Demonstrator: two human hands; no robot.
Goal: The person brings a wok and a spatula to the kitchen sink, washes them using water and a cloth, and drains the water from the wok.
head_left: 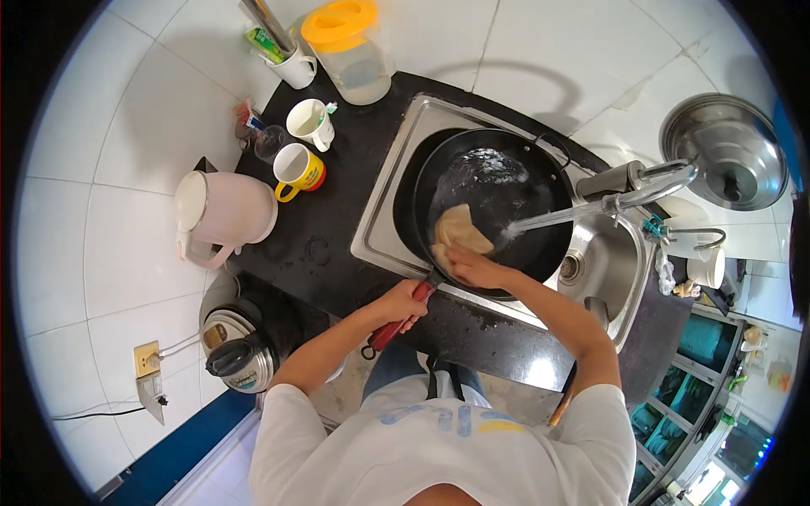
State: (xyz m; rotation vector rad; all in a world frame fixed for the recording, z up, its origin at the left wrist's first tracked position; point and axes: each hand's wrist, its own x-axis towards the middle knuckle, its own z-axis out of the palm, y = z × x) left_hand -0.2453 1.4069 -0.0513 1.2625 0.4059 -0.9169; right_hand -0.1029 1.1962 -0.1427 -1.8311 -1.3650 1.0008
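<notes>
A large black wok (pixel 540 202) rests over the left basin of the steel sink (pixel 380 228). My left hand (pixel 407 305) is wrapped round its red handle (pixel 390 334). Inside the wok, my right hand (pixel 472 266) presses a tan cloth (pixel 460 228) against the near left part of the wall; its fingertips are partly hidden by the cloth. Water runs from the faucet (pixel 650 190) into the wok, to the right of the cloth. Whitish foam (pixel 494 164) lies on the far side of the wok's inner surface.
Left of the sink stand a yellow-and-white mug (pixel 297 169), a white mug (pixel 310 125), a pink kettle (pixel 226 208) and a yellow-lidded jug (pixel 353 63). A rice cooker (pixel 240 350) sits lower left. The right basin (pixel 612 253) adjoins the wok. A metal basin (pixel 721 152) leans against the wall.
</notes>
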